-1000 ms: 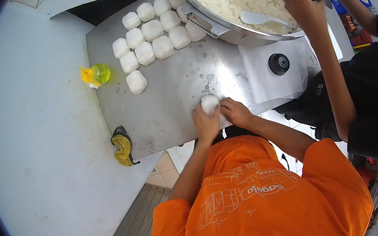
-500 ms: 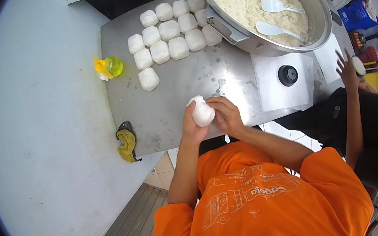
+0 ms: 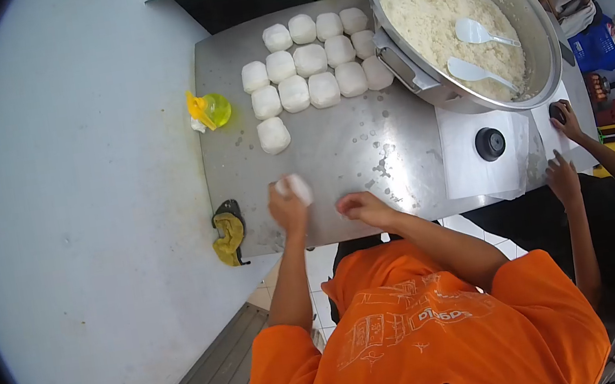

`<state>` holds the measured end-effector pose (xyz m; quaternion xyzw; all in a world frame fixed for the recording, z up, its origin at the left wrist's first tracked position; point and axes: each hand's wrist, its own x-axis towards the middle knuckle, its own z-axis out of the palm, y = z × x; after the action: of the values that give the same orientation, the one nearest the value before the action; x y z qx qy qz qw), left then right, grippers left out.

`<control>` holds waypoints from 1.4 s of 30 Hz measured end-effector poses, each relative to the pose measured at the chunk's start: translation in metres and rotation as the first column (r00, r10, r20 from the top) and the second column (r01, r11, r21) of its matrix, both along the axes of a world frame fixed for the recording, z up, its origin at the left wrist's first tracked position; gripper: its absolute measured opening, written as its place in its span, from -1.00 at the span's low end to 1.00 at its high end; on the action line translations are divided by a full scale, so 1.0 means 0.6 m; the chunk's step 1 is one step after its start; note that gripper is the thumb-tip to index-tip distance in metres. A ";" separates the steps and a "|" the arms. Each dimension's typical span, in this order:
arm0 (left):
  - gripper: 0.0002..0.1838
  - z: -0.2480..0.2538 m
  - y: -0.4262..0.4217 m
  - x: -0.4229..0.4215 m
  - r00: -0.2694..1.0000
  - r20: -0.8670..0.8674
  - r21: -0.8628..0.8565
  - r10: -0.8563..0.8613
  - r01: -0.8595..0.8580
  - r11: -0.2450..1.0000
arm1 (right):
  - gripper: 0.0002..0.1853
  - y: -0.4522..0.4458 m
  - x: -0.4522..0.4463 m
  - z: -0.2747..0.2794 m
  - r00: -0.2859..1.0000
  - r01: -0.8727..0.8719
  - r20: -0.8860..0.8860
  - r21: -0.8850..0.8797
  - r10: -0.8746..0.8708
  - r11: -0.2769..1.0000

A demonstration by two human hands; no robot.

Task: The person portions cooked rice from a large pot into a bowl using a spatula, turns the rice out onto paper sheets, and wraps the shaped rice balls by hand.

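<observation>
My left hand (image 3: 288, 209) is closed around a white wrapped rice packet (image 3: 299, 190), blurred by motion, over the near left part of the steel table. Apart from it on the right, my right hand (image 3: 366, 209) hovers above the table's near edge, fingers loosely curled, with nothing visible in it. Beyond my hands, several similar rounded white packets (image 3: 323, 89) sit in rows. A single packet (image 3: 274, 136) at the near left end of the rows is closest to my left hand.
A large metal pot (image 3: 461, 99) of rice (image 3: 425, 19) holds two white paddles (image 3: 474, 72). White paper sheets (image 3: 473, 179) lie under a black round mold (image 3: 490, 143). A yellow-topped spray bottle (image 3: 213, 111) and yellow-black cloth item (image 3: 229, 238) line the left edge. A co-worker's hand (image 3: 569, 123) touches another black mold.
My hands have separated; the left has carried the packet leftward, and the right has let go of it. The co-worker's hand has moved down onto the table with a black mold. The view has shifted.
</observation>
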<state>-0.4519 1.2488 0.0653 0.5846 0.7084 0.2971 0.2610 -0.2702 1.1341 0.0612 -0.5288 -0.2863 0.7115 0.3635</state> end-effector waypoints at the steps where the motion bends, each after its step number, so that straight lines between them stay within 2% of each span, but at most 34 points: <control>1: -0.48 -0.015 0.027 -0.036 0.996 -0.082 -0.067 0.041 -0.046 0.997 | -0.76 -0.005 0.023 0.004 0.998 -0.027 0.064 0.049 0.024 0.998; 3: -0.49 0.018 0.072 -0.063 0.989 -0.116 -0.023 0.095 -0.098 0.995 | -0.81 -0.022 0.060 -0.016 0.993 -0.004 0.120 0.039 -0.001 0.999; 6: -0.54 -0.043 0.177 -0.117 0.939 -0.343 0.127 0.019 0.027 0.992 | -0.84 -0.038 0.097 -0.032 0.968 0.030 0.247 0.078 -0.048 0.997; 9: -0.62 -0.027 0.231 -0.117 0.945 -0.289 0.236 0.151 -0.082 0.968 | -0.82 -0.040 0.117 -0.008 0.936 0.020 0.349 0.089 -0.050 0.996; 11: -0.62 -0.049 0.246 -0.145 0.954 -0.205 0.346 0.219 -0.138 0.928 | -0.80 -0.048 0.136 0.038 0.892 0.004 0.446 0.155 -0.073 0.988; 13: -0.57 -0.023 0.205 -0.107 0.962 -0.184 0.219 0.200 -0.158 0.963 | -0.80 -0.047 0.163 0.106 0.835 0.021 0.530 0.238 -0.148 0.971; 15: -0.51 -0.063 0.187 -0.096 0.860 -0.504 0.276 0.078 0.075 0.958 | -0.82 -0.044 0.184 0.181 0.781 0.042 0.579 0.327 -0.235 0.944; 16: -0.50 -0.069 0.199 -0.091 0.878 -0.475 0.263 0.063 0.073 0.962 | -0.81 -0.041 0.195 0.207 0.766 0.053 0.565 0.422 -0.308 0.905; 18: -0.49 -0.075 0.230 -0.089 0.904 -0.426 0.229 0.032 0.073 0.971 | -0.80 -0.030 0.228 0.261 0.743 0.010 0.574 0.503 -0.343 0.864; 19: -0.48 -0.079 0.242 -0.088 0.954 -0.300 0.238 0.008 0.067 0.969 | -0.80 -0.027 0.244 0.286 0.732 -0.015 0.578 0.542 -0.359 0.841; 20: -0.48 -0.084 0.252 -0.090 0.985 -0.170 0.243 -0.015 0.057 0.968 | -0.84 -0.029 0.256 0.307 0.680 0.034 0.540 0.653 -0.496 0.757; 21: -0.47 -0.086 0.257 -0.081 0.999 -0.037 0.245 -0.033 0.041 0.969 | -0.83 -0.034 0.278 0.336 0.572 0.013 0.544 0.742 -0.614 0.670; 22: -0.54 -0.049 0.233 -0.052 0.990 0.143 0.287 -0.004 -0.037 0.957 | -0.83 -0.041 0.307 0.369 0.457 -0.032 0.526 0.815 -0.717 0.578; 23: -0.58 -0.027 0.203 -0.022 1.000 -0.008 0.402 0.015 -0.010 0.915 | -0.83 -0.056 0.334 0.385 0.340 -0.094 0.483 0.871 -0.807 0.482; 25: -0.66 0.001 0.139 0.037 0.951 -0.292 0.602 0.103 0.099 0.792 | -0.76 -0.109 0.382 0.355 0.111 0.170 0.357 0.912 -0.927 0.372; 26: -0.70 0.002 0.097 0.082 0.972 -0.201 0.515 -0.119 0.208 0.831 | -0.70 -0.139 0.410 0.320 0.039 0.231 0.424 0.877 -0.905 0.421; 27: -0.74 0.004 0.054 0.129 0.941 -0.086 0.437 -0.327 0.331 0.836 | -0.64 -0.167 0.436 0.273 -0.029 0.296 0.488 0.838 -0.872 0.459; 28: -0.77 0.022 0.024 0.189 0.805 -0.016 0.476 -0.593 0.528 0.703 | -0.58 -0.175 0.449 0.234 -0.063 0.312 0.572 0.790 -0.818 0.528; 29: -0.93 0.044 -0.017 0.252 0.756 0.053 0.401 -0.653 0.583 0.707 | -0.52 -0.182 0.462 0.196 -0.094 0.327 0.651 0.735 -0.753 0.595; 31: -0.88 0.053 -0.074 0.342 0.537 0.137 0.281 -0.832 0.784 0.553 | -0.40 -0.179 0.468 0.139 -0.124 0.263 0.819 0.571 -0.560 0.778; 32: -0.85 0.064 -0.095 0.382 0.411 0.209 0.210 -0.888 0.867 0.451 | -0.36 -0.180 0.472 0.110 -0.098 0.243 0.870 0.492 -0.483 0.836; 34: -0.74 0.073 -0.130 0.450 0.269 0.340 0.030 -0.901 0.955 0.296 | -0.28 -0.183 0.486 0.073 -0.054 0.187 0.947 0.320 -0.316 0.929; 37: -0.45 0.070 -0.172 0.496 0.245 0.398 -0.066 -0.884 0.969 0.238 | -0.22 -0.201 0.482 0.121 -0.113 0.277 0.883 0.468 -0.455 0.839; 38: -0.34 0.086 -0.178 0.502 0.224 0.432 -0.036 -0.873 0.972 0.232 | -0.25 -0.212 0.476 0.159 -0.012 0.357 0.855 0.488 -0.519 0.796; 39: -0.23 0.121 -0.183 0.505 0.203 0.465 -0.002 -0.862 0.974 0.228 | -0.31 -0.232 0.469 0.177 0.243 0.484 0.719 0.492 -0.651 0.724; 40: -0.11 0.155 -0.187 0.505 0.182 0.497 0.027 -0.848 0.974 0.225 | -0.43 -0.254 0.468 0.193 0.582 0.607 0.419 0.346 -0.696 0.716; 41: -0.05 0.184 -0.191 0.503 0.149 0.542 0.097 -0.827 0.966 0.238 | -0.44 -0.262 0.465 0.238 0.766 0.605 0.094 0.227 -0.636 0.763; 42: 0.01 0.211 -0.194 0.497 0.114 0.583 0.165 -0.804 0.953 0.254 | -0.44 -0.252 0.445 0.272 0.802 0.571 0.018 0.273 -0.597 0.774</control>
<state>-0.1534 1.1323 0.1919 0.7328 0.1326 0.1447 0.6515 -0.0030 0.9828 0.2247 -0.5767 -0.2148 0.4923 0.6155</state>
